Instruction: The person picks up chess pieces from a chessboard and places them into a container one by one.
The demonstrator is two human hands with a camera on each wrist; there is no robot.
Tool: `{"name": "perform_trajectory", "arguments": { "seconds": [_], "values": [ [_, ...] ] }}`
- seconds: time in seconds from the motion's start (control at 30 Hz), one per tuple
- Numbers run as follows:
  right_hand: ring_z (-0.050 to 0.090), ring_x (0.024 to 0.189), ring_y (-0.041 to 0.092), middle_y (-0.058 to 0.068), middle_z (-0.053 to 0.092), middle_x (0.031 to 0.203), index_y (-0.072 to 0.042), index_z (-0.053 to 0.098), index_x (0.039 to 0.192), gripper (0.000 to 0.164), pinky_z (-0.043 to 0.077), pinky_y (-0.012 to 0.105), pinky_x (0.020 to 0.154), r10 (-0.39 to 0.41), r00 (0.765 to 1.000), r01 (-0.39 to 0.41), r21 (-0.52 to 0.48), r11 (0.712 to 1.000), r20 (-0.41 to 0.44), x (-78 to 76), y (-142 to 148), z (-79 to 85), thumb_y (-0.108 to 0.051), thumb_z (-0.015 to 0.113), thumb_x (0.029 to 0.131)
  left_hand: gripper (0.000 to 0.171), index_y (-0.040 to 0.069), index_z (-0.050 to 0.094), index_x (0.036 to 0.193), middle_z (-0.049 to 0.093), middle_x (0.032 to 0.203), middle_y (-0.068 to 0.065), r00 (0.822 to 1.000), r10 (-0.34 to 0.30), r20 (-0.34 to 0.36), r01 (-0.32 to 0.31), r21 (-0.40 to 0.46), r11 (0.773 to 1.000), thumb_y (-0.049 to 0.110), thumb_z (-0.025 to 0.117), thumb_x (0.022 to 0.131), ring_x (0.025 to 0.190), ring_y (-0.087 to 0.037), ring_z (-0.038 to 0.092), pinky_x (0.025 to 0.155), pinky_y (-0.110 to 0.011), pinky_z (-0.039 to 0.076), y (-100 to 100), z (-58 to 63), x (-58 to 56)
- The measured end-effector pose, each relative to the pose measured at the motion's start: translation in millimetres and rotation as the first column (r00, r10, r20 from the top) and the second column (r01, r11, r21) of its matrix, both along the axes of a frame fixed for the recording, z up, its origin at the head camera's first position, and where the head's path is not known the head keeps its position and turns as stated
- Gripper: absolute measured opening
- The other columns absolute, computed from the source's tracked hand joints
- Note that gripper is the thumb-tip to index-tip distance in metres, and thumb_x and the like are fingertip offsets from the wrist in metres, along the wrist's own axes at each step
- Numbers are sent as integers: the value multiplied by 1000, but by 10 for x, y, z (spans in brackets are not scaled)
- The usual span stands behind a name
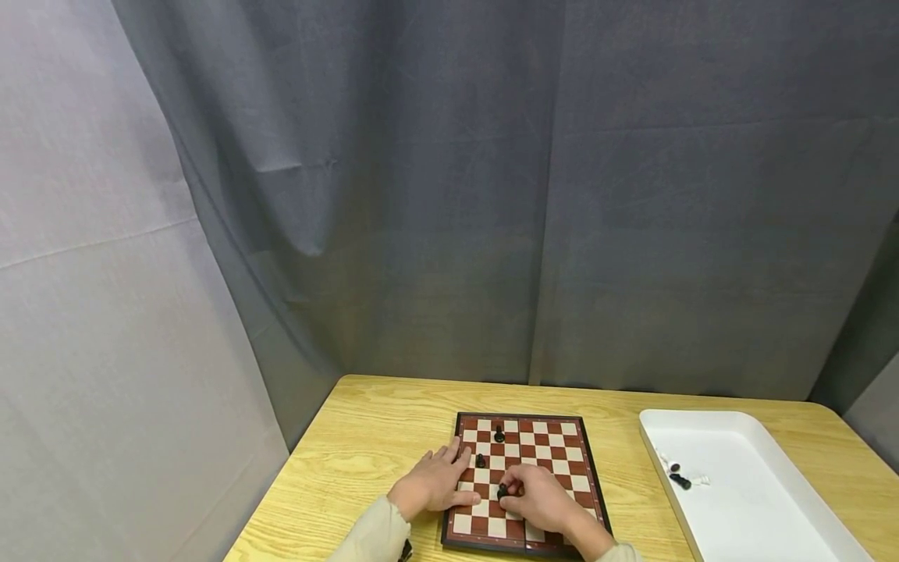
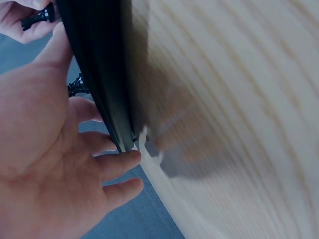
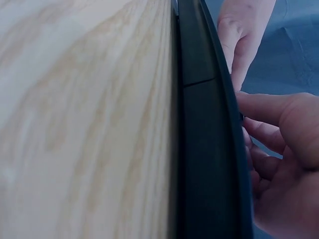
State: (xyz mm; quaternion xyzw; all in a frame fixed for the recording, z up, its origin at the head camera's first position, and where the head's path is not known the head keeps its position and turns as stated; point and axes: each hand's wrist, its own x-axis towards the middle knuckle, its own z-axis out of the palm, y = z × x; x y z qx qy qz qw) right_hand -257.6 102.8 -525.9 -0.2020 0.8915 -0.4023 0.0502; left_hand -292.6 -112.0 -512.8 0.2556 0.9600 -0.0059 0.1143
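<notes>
A chessboard [image 1: 572, 470] with red-brown and cream squares and a black frame lies on the table. My right hand [image 1: 544, 499] pinches a black chess piece [image 1: 502, 492] between thumb and fingers, low over the near left part of the board. Spread across the board's left edge, my left hand [image 1: 438, 480] rests with straight fingers, its thumb over the squares. Two more black pieces stand on the board: one [image 1: 481, 460] just beside the left fingertips, another [image 1: 499, 435] farther back. The left wrist view shows the pinched piece [image 2: 37, 19] beyond the left thumb.
To the right stands a shallow white tray [image 1: 765, 488] holding a few black pieces [image 1: 680, 481] and white pieces [image 1: 702, 481] near its left wall. Wooden tabletop [image 1: 393, 410] surrounds the board. A dark grey curtain [image 1: 449, 234] hangs behind the table, with a pale one [image 1: 126, 351] at left.
</notes>
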Motion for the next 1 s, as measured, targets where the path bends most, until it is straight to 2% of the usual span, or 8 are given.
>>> {"name": "perform_trajectory", "arguments": {
  "seconds": [0.3,0.53,0.73,1.0],
  "values": [
    [53,71,13,-3,58,80,-7,66,92,12,44,26,59,23,999,-19,-70,997,48,30,124,72,-14,72,83,84,16,28,151,17,156,-13,1000,-6,13,5,11,1000,68,44,86,136,-31,31,108,-47,28,-4,2,-1],
    [56,76,15,-1,59,86,-5,66,97,17,47,28,62,-3,998,7,-55,998,62,67,288,132,-16,71,85,84,17,28,151,17,156,-11,1000,-10,20,11,-2,1000,68,43,86,136,-29,31,108,-47,28,3,24,5],
    [57,76,16,-1,61,84,-4,66,97,19,48,28,62,-13,998,17,-64,998,62,85,428,177,-17,71,85,83,17,28,151,17,156,-11,1000,-16,19,16,1,1000,67,43,86,136,-29,31,108,-47,29,1,23,5],
    [56,78,18,1,60,84,-1,65,99,17,48,27,61,-25,998,29,-61,998,62,68,632,176,-12,69,86,83,17,28,151,18,156,-12,1000,-21,9,21,0,1000,67,43,86,135,-30,33,108,-47,29,0,-2,-7]
  ]
}}
